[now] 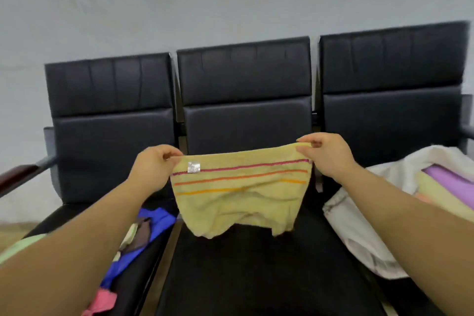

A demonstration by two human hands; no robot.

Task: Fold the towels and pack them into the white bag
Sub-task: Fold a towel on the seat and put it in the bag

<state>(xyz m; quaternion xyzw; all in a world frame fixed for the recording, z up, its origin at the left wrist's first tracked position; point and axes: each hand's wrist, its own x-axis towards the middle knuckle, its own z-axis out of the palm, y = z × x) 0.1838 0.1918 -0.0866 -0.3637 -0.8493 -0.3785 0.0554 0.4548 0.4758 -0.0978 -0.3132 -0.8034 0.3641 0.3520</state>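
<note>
Pinching the two top corners of the yellow striped towel [241, 197], the fingers [170, 153] of the left hand [154, 164] and of the right hand [325, 154] hold it stretched wide, hanging above the middle black seat [256, 277]. The white bag [359, 226] lies open on the right seat [384, 121], holding folded towels [441, 187]. Loose coloured cloths [151, 223] are heaped on the left seat [112, 136].

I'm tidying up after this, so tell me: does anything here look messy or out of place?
Mainly the left chair: a heap of unfolded towels, blue, brown and pink, lies crumpled on it. The yellow towel, pinched by the left hand and right hand, hangs with a rumpled lower edge. The white bag slumps open.
</note>
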